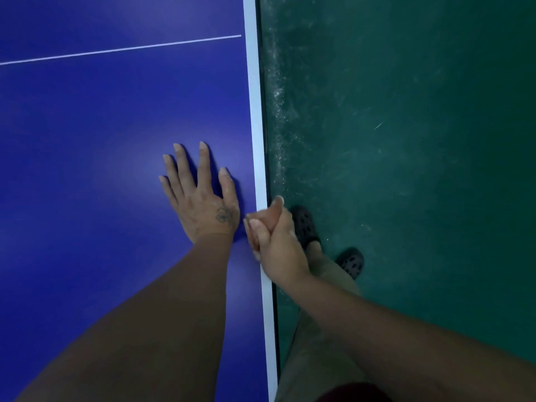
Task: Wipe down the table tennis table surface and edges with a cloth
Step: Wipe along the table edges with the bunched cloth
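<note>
The blue table tennis table (pixel 101 117) fills the left half of the view, and its white edge line (pixel 256 134) runs down the middle. My left hand (pixel 200 195) lies flat on the blue surface near that edge, fingers straight and spread. My right hand (pixel 272 236) sits on the table's edge just right of my left hand. Its fingers are curled over the white line and its thumb points forward past the rim. No cloth shows in either hand or on the table.
A thin white centre line (pixel 121 49) crosses the table farther ahead. To the right is the dark green floor (pixel 406 140), with pale dust along the table's side. My feet in dark perforated shoes (pixel 304 224) stand beside the edge.
</note>
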Action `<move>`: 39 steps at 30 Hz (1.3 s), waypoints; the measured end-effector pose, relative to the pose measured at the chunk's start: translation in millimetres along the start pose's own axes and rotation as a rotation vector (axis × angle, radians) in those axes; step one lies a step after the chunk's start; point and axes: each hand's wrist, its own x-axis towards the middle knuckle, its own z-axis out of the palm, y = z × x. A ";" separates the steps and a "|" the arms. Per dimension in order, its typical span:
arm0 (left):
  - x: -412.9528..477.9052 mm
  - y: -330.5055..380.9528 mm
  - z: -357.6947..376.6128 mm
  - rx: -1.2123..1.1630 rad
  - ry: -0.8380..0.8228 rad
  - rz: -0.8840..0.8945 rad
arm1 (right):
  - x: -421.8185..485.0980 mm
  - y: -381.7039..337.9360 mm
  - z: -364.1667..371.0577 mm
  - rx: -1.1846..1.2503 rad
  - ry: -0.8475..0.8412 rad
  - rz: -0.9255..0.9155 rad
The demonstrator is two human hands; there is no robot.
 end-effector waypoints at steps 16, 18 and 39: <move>1.5 -0.7 1.2 -0.014 0.019 -0.009 | 134.8 -143.4 -33.5 0.081 0.078 0.050; 1.3 -1.1 0.8 -0.014 0.005 -0.017 | 126.6 -142.7 -37.1 0.073 0.055 0.067; 178.3 55.9 14.4 -0.180 0.011 -0.056 | 198.3 -212.1 -54.7 0.074 0.053 0.167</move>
